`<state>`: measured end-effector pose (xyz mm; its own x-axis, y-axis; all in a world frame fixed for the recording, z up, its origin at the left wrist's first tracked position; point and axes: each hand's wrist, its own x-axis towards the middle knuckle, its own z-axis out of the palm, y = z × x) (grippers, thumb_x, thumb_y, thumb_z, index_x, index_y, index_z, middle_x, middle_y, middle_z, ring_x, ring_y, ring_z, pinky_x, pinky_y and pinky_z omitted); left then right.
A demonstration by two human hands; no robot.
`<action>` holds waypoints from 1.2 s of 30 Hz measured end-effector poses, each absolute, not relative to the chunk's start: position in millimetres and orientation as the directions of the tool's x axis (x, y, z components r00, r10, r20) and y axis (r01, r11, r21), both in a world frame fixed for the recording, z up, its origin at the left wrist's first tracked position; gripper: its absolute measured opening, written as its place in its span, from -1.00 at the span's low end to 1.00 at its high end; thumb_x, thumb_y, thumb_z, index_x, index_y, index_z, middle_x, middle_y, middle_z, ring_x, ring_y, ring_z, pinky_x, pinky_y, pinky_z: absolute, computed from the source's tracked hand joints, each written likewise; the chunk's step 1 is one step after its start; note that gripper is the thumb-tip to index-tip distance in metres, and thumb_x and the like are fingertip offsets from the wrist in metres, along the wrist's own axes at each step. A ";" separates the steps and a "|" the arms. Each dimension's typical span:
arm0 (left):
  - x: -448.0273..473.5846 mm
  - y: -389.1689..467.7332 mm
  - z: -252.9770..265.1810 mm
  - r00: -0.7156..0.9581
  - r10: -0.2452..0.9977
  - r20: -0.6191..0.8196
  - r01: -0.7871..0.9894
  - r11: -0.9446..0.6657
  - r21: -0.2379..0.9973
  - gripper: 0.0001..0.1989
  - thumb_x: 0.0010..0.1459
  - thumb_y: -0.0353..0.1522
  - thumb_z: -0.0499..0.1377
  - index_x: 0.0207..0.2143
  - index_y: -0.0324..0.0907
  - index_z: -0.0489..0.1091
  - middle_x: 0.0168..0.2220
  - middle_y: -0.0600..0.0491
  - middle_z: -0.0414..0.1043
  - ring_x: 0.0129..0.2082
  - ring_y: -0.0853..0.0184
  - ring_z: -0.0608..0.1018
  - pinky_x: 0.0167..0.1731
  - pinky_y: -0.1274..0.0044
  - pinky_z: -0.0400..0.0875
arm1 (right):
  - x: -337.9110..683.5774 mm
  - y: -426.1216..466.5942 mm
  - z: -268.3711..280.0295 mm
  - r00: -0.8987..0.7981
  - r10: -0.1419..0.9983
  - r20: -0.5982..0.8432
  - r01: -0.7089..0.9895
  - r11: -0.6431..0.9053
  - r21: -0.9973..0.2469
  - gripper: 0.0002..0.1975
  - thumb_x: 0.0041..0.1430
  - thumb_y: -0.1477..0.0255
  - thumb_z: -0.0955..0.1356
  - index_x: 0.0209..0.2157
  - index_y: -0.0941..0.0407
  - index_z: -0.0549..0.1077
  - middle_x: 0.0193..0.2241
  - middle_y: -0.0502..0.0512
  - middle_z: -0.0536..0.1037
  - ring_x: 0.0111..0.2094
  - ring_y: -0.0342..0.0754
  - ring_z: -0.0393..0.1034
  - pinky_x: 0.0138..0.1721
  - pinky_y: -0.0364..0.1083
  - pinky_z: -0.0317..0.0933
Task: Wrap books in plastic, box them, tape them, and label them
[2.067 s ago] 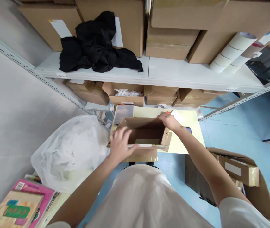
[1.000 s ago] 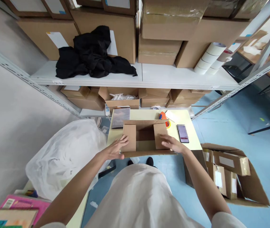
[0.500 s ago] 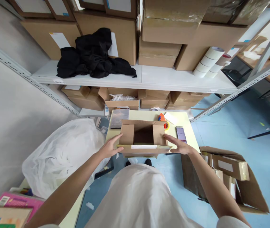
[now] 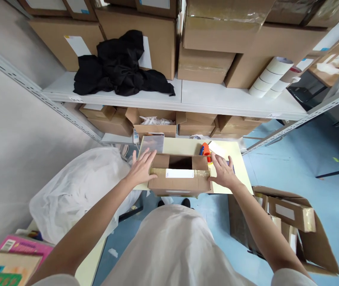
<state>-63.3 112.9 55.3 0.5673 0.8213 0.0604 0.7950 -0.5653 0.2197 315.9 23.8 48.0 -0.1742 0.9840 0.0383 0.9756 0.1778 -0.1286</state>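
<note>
A small cardboard box (image 4: 175,184) sits at the table's near edge, its front flap (image 4: 202,174) tilted up and bearing a white label (image 4: 179,173). The top is partly uncovered, with a dark inside showing. At the box's left end is my left hand (image 4: 142,169), fingers stretched forward and thumb against the flap's end. My right hand (image 4: 224,172) mirrors it at the right end, fingers spread and thumb touching the flap's edge. Just beyond that hand lies an orange and blue tape dispenser (image 4: 206,151). A phone (image 4: 230,165) is mostly hidden behind my right fingers.
The pale table (image 4: 243,174) also carries a clear plastic sheet (image 4: 153,143). Ahead is a shelf (image 4: 205,93) with cartons, black cloth (image 4: 121,69) and tape rolls (image 4: 272,75). A large white bag (image 4: 80,190) bulges at left; an open carton (image 4: 321,242) of boxes stands on the floor at right.
The box's front flap has tilted upward, so its label faces me more. Both hands have moved forward and up along the box ends. My right hand now covers most of the phone.
</note>
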 end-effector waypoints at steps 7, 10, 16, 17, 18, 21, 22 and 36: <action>-63.3 100.7 36.0 0.659 0.751 -0.027 0.740 -0.643 0.198 -0.48 0.08 -0.25 0.18 0.11 -0.15 0.32 0.21 -0.21 0.21 0.24 0.00 0.21 0.23 0.02 -0.22 | 306.4 21.7 31.7 -0.250 0.967 -0.047 0.963 0.243 -0.118 -0.45 0.09 0.41 0.32 0.16 0.03 0.29 0.23 0.33 0.18 0.22 0.30 0.05 0.15 0.39 -0.13; -58.4 88.6 26.6 0.681 0.725 -0.105 0.727 -0.653 0.211 -0.32 0.13 -0.13 0.10 0.25 -0.21 0.12 0.32 -0.24 -0.03 0.33 -0.02 0.00 0.23 0.02 -0.24 | 305.4 18.9 20.2 -0.221 0.974 -0.050 0.970 0.214 -0.116 -0.47 0.17 0.40 0.24 0.20 0.06 0.24 0.31 0.35 0.02 0.28 0.31 -0.07 0.11 0.40 -0.04; -36.2 77.7 14.9 0.659 0.731 -0.179 0.752 -0.644 0.142 0.21 -0.21 0.17 0.20 0.33 -0.33 -0.14 0.35 -0.33 -0.19 0.35 -0.13 -0.16 0.21 -0.02 -0.36 | 306.9 16.5 3.0 -0.189 0.979 -0.073 0.968 0.173 -0.179 -0.38 0.22 0.40 0.18 0.31 0.01 0.01 0.35 0.26 -0.07 0.31 0.24 -0.12 0.12 0.33 0.02; -32.3 78.0 13.3 0.662 0.730 -0.170 0.750 -0.649 0.130 0.22 -0.21 0.17 0.19 0.33 -0.33 -0.16 0.35 -0.32 -0.18 0.35 -0.12 -0.15 0.22 -0.02 -0.37 | 308.6 17.0 0.5 -0.192 0.978 -0.081 0.962 0.172 -0.211 -0.38 0.23 0.39 0.17 0.32 0.01 -0.01 0.35 0.25 -0.09 0.32 0.23 -0.14 0.13 0.31 0.02; -28.7 78.6 11.9 0.665 0.729 -0.161 0.746 -0.655 0.121 0.22 -0.19 0.17 0.18 0.34 -0.34 -0.18 0.35 -0.32 -0.17 0.35 -0.11 -0.14 0.22 -0.01 -0.37 | 311.4 18.4 -2.0 -0.202 0.976 -0.086 0.952 0.175 -0.253 -0.39 0.25 0.36 0.16 0.32 0.01 0.00 0.35 0.24 -0.10 0.32 0.22 -0.15 0.15 0.29 0.01; -20.5 81.1 8.0 0.664 0.736 -0.133 0.747 -0.657 0.099 0.19 -0.15 0.15 0.16 0.34 -0.38 -0.20 0.34 -0.31 -0.14 0.34 -0.09 -0.10 0.24 0.03 -0.35 | 327.7 31.3 -9.0 -0.203 0.979 -0.031 0.876 0.167 -0.452 -0.42 0.28 0.25 0.15 0.30 0.04 0.06 0.34 0.22 -0.03 0.32 0.17 -0.10 0.19 0.19 0.01; -18.7 81.8 6.9 0.661 0.740 -0.125 0.750 -0.654 0.094 0.18 -0.14 0.13 0.16 0.34 -0.39 -0.20 0.34 -0.31 -0.14 0.34 -0.09 -0.09 0.24 0.03 -0.34 | 335.2 39.0 -11.3 -0.149 0.989 0.000 0.842 0.126 -0.525 -0.43 0.28 0.23 0.14 0.29 0.06 0.10 0.31 0.24 0.06 0.30 0.15 -0.02 0.18 0.14 0.04; -1.0 74.5 3.9 0.541 0.818 -0.197 0.833 -0.553 -0.006 0.14 -0.13 0.15 0.09 0.32 -0.42 -0.13 0.33 -0.32 -0.13 0.33 -0.15 -0.06 0.19 -0.03 -0.19 | 342.5 165.9 -75.5 0.233 0.863 -0.448 0.870 -0.391 -0.302 -0.74 0.08 0.34 0.39 -0.28 0.27 0.50 -0.22 0.47 0.52 -0.10 0.23 0.42 -0.18 0.00 0.23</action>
<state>-1.0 74.5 3.9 0.5407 0.8179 -0.1967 0.8335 -0.5526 -0.0065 342.5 165.9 -75.5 0.2329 0.8633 -0.4477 0.8695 -0.3910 -0.3017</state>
